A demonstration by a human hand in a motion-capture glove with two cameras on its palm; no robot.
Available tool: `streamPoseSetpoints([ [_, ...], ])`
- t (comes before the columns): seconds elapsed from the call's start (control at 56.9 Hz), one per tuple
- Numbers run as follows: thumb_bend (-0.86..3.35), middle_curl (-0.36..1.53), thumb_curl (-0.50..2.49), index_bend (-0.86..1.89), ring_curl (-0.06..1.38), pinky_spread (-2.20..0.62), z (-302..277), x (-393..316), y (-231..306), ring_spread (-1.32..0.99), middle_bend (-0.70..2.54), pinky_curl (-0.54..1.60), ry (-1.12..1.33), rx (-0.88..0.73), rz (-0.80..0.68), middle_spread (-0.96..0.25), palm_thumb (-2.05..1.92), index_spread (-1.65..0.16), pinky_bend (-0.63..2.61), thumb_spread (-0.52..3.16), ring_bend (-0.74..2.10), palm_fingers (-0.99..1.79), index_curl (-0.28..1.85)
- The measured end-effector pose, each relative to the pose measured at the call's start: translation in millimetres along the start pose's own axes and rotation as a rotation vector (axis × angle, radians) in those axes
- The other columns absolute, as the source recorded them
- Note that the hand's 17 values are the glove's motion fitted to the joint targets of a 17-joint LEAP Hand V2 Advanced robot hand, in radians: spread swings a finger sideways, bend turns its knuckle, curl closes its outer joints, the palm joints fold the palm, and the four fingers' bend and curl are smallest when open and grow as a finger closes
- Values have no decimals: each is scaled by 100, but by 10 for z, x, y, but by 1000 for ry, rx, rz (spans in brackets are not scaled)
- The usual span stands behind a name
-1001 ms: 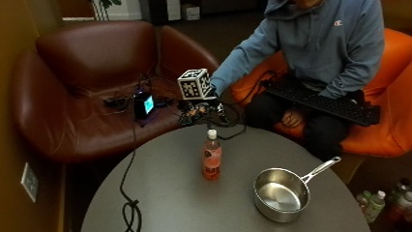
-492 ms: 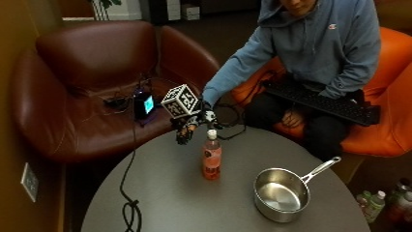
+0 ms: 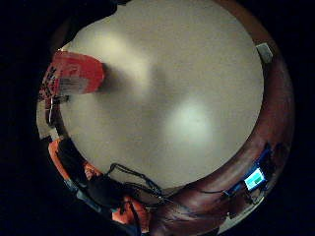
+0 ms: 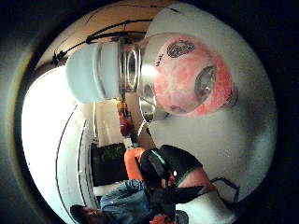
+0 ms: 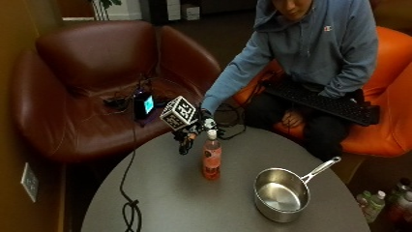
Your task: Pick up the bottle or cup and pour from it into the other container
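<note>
Pink-liquid bottle (image 5: 212, 159) stands upright near the middle of the round grey table (image 5: 167, 203), white cap on. Steel saucepan (image 5: 281, 194) sits apart from it, handle toward the seated person. Gloved right hand (image 5: 193, 131) hovers just beside the bottle's cap, holding nothing; finger spread cannot be told.
</note>
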State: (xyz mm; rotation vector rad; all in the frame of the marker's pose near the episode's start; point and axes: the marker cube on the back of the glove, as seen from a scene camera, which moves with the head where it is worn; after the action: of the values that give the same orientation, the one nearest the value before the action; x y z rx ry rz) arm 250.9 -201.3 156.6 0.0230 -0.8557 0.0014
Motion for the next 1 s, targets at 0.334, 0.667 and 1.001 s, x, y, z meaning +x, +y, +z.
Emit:
streamPoseSetpoints([
  [0.334, -3, 31, 32, 12, 29, 24, 24, 62, 65, -10, 18, 35, -23, 0, 24, -18, 44, -40, 64, 84, 41, 1, 19],
  [0.667, -4, 31, 32, 12, 29, 23, 76, 47, 33, -10, 19, 35, -78, 19, -2, -18, 44, -40, 65, 83, 42, 0, 18],
  [1.001, -3, 31, 32, 15, 29, 23, 97, 33, 44, -10, 19, 34, -126, -118, -22, -19, 44, -41, 62, 82, 40, 4, 20],
])
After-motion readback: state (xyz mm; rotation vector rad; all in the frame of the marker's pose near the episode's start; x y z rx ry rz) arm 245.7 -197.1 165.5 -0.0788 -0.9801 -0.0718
